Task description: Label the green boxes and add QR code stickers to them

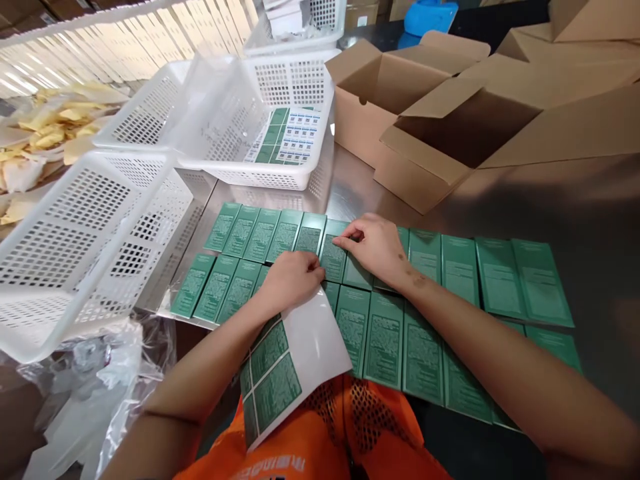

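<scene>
My left hand [294, 281] is closed on the top edge of a sticker sheet [323, 337], which hangs toward my lap. Green printed labels [277, 390] sit on the sheet's left part, beside a bare white backing. Under my hands, green boxes [286, 235] lie side by side in two long rows, with printed panels facing up. My right hand [375, 248] rests over the back row. Its thumb and index finger are pinched together at a box [333, 257] near the middle; whatever lies between the fingertips is too small to make out. My forearms hide some boxes.
A white basket [280, 175] behind the boxes holds more label sheets [300, 137]. Another white basket [75, 220] stands at left, above a clear plastic bag [100, 373] of scraps. Open cardboard cartons [425, 140] occupy the back right of the metal table [600, 267].
</scene>
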Available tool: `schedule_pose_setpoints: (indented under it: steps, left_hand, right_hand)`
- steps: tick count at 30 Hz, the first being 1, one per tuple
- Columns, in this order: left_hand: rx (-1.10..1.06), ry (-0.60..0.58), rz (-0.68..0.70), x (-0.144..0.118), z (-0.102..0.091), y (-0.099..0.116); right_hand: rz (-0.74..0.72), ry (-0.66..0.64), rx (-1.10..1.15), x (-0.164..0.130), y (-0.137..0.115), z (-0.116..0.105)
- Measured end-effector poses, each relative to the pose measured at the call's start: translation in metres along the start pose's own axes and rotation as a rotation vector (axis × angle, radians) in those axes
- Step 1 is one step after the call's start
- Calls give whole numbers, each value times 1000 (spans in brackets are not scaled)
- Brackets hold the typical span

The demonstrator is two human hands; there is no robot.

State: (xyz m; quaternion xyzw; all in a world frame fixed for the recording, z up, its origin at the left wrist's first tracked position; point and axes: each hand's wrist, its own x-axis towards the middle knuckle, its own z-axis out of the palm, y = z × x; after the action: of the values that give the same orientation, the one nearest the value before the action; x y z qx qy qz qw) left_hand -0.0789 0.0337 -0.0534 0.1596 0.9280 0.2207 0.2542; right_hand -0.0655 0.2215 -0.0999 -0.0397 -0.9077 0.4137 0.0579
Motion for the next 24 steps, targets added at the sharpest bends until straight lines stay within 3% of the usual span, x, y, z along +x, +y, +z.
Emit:
schedule_pose_setpoints:
  steps: [4,8,10,13,16,20,22,24]
  left_hand:
    - [52,-41,-4,0,1,-1]
    - [33,29,1,-16,-2,-8]
    - [-21,161,-22,-28,-9,-11]
    - [-114,484,-39,-45,-28,-14]
    - [-176,786,-23,-50,-51,-16]
    - [-253,1033,-53,-39,-77,-13]
    - [-307,1097,-61,-32,-85,-8]
    - [-387,1122,-36,-28,-90,-6]
  right_hand:
    - [4,169,-52,-3,2,6]
    - [-4,207,-84,1,4,9]
    - [18,188,-59,2,3,6]
    - [70,81,142,-8,-11,-5]
    - [32,-67,368,-36,-42,-16]
    - [-13,-227,548,-85,-85,-10]
    - [-50,-191,616,-100,-97,1]
    - [-143,-45,635,-105,-100,11]
